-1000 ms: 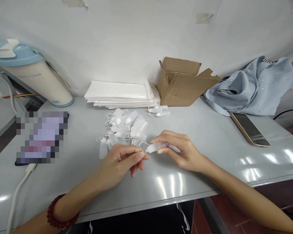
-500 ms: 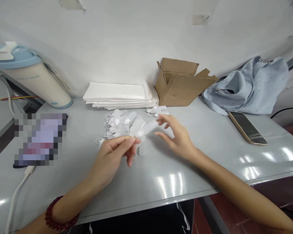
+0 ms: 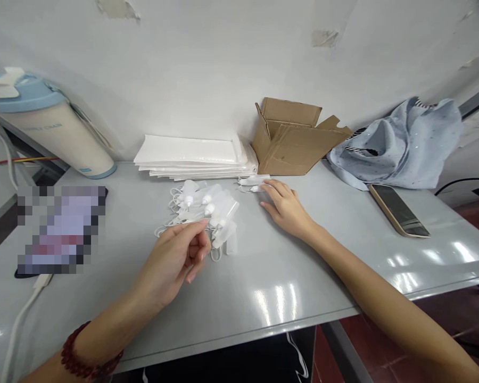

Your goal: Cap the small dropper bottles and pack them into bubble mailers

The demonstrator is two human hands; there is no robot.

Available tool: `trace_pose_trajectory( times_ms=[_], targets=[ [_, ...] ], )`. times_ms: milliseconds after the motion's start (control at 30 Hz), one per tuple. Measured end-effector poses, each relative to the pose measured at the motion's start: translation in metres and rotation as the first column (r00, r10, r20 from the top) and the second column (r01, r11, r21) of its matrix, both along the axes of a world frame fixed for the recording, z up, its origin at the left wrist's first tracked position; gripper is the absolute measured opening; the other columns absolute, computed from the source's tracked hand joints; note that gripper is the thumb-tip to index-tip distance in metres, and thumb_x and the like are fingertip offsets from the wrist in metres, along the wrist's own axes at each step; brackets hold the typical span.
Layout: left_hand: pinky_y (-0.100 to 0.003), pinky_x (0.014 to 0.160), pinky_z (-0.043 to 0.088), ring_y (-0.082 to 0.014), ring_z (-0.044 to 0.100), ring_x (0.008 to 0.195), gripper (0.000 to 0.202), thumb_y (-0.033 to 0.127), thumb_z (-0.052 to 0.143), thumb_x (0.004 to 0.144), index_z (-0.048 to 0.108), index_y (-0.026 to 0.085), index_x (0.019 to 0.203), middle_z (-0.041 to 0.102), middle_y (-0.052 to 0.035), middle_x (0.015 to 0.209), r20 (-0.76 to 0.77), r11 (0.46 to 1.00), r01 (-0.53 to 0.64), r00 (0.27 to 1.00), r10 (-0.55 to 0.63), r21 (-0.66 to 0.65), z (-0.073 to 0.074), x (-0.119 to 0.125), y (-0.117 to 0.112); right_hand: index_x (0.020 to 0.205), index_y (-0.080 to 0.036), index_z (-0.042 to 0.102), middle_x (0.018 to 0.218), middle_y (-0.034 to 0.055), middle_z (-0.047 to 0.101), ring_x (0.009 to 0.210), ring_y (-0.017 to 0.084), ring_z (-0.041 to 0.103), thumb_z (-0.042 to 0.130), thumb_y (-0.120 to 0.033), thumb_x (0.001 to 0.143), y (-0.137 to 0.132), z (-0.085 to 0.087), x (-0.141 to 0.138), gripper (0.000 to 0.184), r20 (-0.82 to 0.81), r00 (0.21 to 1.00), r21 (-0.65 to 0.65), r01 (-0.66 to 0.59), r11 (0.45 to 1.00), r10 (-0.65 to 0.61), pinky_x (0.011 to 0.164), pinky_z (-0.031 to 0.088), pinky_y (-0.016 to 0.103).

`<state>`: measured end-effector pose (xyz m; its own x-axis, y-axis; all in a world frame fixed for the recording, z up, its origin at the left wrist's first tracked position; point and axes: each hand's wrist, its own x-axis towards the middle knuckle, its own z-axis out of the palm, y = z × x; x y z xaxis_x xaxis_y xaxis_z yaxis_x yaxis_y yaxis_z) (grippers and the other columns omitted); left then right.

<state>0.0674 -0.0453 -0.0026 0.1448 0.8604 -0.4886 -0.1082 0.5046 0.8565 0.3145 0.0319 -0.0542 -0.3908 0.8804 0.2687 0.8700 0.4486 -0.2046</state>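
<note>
A pile of small translucent plastic squeeze bottles point(image 3: 223, 208) with white tips and thin white cap loops lies in the middle of the table. At its near edge is my left hand point(image 3: 179, 258), thumb and index closed together and the other fingers curled, with no bottle visible in them. My right hand point(image 3: 285, 207) is farther right, palm down, thumb apart from the fingers. Its fingertips reach the end of a couple of separate bottles point(image 3: 255, 181) in front of the paper stack; whether they touch is hard to tell.
White padded-looking envelopes point(image 3: 187, 150) are stacked against the wall beside an open cardboard box point(image 3: 299, 146). To the right lie a light blue cloth bag point(image 3: 399, 146) and a phone point(image 3: 399, 210). At left are a tumbler point(image 3: 64, 127) and a blurred-out phone point(image 3: 62, 231) on a cable.
My left hand has let go of a bottle, which now lies on the pile, and has drawn back left. My right hand has lowered toward the separate bottles.
</note>
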Motion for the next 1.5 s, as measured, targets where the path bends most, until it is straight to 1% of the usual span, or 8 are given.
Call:
trace_pose_trajectory(
  times_ms=[167, 300, 467, 567, 700, 900, 1167, 1500],
  targets=[
    [-0.018, 0.034, 0.027, -0.0042, 0.033, 0.032, 0.043, 0.034, 0.053, 0.085, 0.044, 0.016, 0.048, 0.044, 0.0048, 0.046, -0.009, 0.998, 0.055, 0.998, -0.055, 0.019, 0.001, 0.002, 0.0, 0.123, -0.011, 0.051, 0.12, 0.0196, 0.055, 0.111, 0.035, 0.047, 0.048, -0.019, 0.089, 0.003, -0.001, 0.0, 0.036, -0.028, 0.999, 0.002, 0.025, 1.0, -0.024, 0.084, 0.041, 0.049],
    [-0.018, 0.035, 0.028, -0.0048, 0.036, 0.035, 0.043, 0.032, 0.052, 0.085, 0.046, 0.016, 0.046, 0.045, 0.0041, 0.048, -0.02, 0.995, 0.096, 0.995, -0.095, 0.029, 0.002, 0.005, -0.001, 0.11, -0.016, 0.06, 0.102, 0.0136, 0.061, 0.096, 0.03, 0.054, 0.05, -0.023, 0.089, -0.001, -0.001, -0.002, 0.024, -0.079, 0.997, -0.037, -0.024, 0.999, 0.021, 0.08, 0.042, 0.044],
    [-0.018, 0.038, 0.031, -0.0046, 0.037, 0.037, 0.041, 0.034, 0.054, 0.085, 0.048, 0.015, 0.049, 0.047, 0.0043, 0.05, -0.017, 0.989, 0.14, 0.99, -0.14, 0.047, 0.0, 0.003, -0.002, 0.107, -0.018, 0.059, 0.1, 0.0097, 0.063, 0.095, 0.023, 0.057, 0.046, -0.029, 0.093, -0.015, 0.016, -0.006, 0.022, -0.227, 0.971, -0.041, -0.087, 0.995, 0.076, 0.083, 0.043, 0.038],
    [-0.018, 0.042, 0.033, -0.0049, 0.039, 0.038, 0.038, 0.035, 0.053, 0.086, 0.054, 0.016, 0.054, 0.048, 0.0043, 0.05, -0.026, 0.983, 0.175, 0.984, -0.174, 0.051, -0.001, 0.003, -0.003, 0.104, -0.02, 0.062, 0.094, 0.0058, 0.064, 0.086, 0.019, 0.059, 0.047, -0.032, 0.093, -0.028, 0.033, -0.008, 0.021, -0.513, 0.856, -0.12, -0.147, 0.982, 0.065, 0.073, 0.046, 0.031],
    [-0.019, 0.044, 0.035, -0.0063, 0.043, 0.043, 0.029, 0.038, 0.052, 0.088, 0.064, 0.017, 0.072, 0.052, 0.0034, 0.056, -0.008, 0.981, 0.184, 0.983, -0.184, 0.068, -0.002, 0.003, -0.002, 0.1, -0.02, 0.064, 0.092, 0.0034, 0.064, 0.084, 0.017, 0.059, 0.057, -0.029, 0.089, -0.042, 0.049, -0.01, 0.016, -0.655, 0.747, -0.173, -0.296, 0.939, 0.115, 0.076, 0.045, 0.031],
    [-0.019, 0.047, 0.036, -0.0074, 0.042, 0.046, 0.032, 0.043, 0.05, 0.088, 0.066, 0.017, 0.078, 0.053, 0.002, 0.058, 0.045, 0.985, 0.17, 0.984, -0.171, 0.036, 0.0, 0.003, 0.0, 0.103, -0.02, 0.066, 0.096, 0.0047, 0.064, 0.087, 0.017, 0.06, 0.064, -0.022, 0.084, -0.05, 0.055, -0.013, 0.019, -0.674, 0.685, -0.142, -0.489, 0.861, 0.277, 0.079, 0.047, 0.033],
    [-0.02, 0.049, 0.037, -0.0077, 0.045, 0.048, 0.029, 0.038, 0.055, 0.088, 0.066, 0.019, 0.069, 0.054, 0.0023, 0.058, 0.017, 0.943, 0.308, 0.95, -0.313, 0.121, -0.002, 0.002, -0.004, 0.103, -0.02, 0.067, 0.097, 0.0058, 0.064, 0.09, 0.017, 0.059, 0.066, -0.018, 0.082, -0.05, 0.054, -0.014, 0.021, -0.669, 0.693, -0.126, -0.462, 0.878, 0.269, 0.082, 0.047, 0.035],
    [-0.022, 0.052, 0.038, -0.0074, 0.047, 0.049, 0.027, 0.036, 0.05, 0.091, 0.07, 0.019, 0.088, 0.057, 0.0014, 0.064, 0.031, 0.922, 0.343, 0.935, -0.354, 0.182, 0.001, 0.003, -0.006, 0.103, -0.022, 0.067, 0.097, 0.0044, 0.063, 0.089, 0.017, 0.059, 0.067, -0.021, 0.082, -0.055, 0.055, -0.016, 0.022, -0.722, 0.653, -0.176, -0.495, 0.851, 0.23, 0.083, 0.047, 0.035]
  ],
)
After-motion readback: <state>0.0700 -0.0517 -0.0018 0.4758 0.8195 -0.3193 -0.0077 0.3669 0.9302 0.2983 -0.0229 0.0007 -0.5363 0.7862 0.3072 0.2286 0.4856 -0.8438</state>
